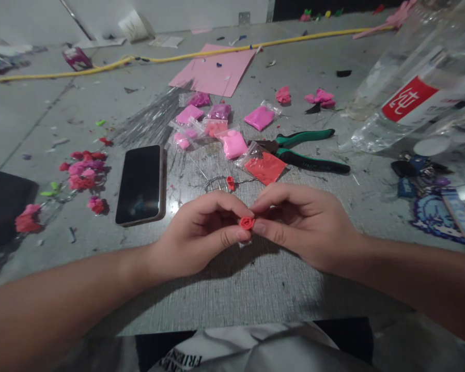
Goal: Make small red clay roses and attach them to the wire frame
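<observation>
Between the fingertips of both hands sits a small red clay rose (247, 222), its rolled petals facing up. My left hand (205, 230) pinches it from the left with thumb and forefinger. From the right, the thumb and forefinger of my right hand (302, 222) close on its edge. Just beyond the fingers lies a twisted wire with a small red flower bud (230, 183) on it. A bag of orange-red clay (266, 167) rests close behind my right hand. Pliers (306, 150) with green and black handles lie behind that bag.
A phone (139, 183) lies left of my hands, with clay flowers (86, 169) on wires beyond it. Several bags of pink clay (234, 143), a bundle of thin wires (151, 119) and a pink sheet (217, 70) lie farther back. Plastic bottles (406, 103) are at the right.
</observation>
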Demonstrator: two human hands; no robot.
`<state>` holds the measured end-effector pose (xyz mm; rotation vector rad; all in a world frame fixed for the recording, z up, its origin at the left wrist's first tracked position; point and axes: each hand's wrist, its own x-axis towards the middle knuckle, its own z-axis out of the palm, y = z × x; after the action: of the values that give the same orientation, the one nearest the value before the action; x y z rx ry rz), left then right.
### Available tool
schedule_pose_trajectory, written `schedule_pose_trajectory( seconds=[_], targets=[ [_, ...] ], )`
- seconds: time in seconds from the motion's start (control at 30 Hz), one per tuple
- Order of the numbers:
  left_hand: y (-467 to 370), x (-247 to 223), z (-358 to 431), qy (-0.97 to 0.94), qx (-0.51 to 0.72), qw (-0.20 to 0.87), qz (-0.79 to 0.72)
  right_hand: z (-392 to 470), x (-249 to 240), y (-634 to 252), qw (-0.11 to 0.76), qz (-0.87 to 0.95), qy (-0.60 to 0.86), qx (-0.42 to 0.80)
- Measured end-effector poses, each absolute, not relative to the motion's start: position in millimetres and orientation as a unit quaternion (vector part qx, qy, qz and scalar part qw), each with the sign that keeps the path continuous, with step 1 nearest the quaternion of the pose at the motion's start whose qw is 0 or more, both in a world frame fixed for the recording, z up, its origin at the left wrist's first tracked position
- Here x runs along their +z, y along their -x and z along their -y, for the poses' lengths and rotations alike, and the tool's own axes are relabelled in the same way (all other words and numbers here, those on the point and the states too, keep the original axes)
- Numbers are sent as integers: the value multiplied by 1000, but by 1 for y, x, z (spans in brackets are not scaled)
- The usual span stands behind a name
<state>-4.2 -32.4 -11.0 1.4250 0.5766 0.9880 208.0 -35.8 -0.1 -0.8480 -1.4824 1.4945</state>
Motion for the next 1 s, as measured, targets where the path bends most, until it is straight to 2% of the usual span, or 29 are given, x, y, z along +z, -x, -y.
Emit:
schedule_pose_trajectory(
  seconds=[0.5,1.0],
  targets=[
    [6,-9,31,-645,410,591,-257,35,-3,-208,397,536,316,674],
    [8,-6,29,-713,388,529,-249,32,0,-212,354,564,321,674]
  ],
)
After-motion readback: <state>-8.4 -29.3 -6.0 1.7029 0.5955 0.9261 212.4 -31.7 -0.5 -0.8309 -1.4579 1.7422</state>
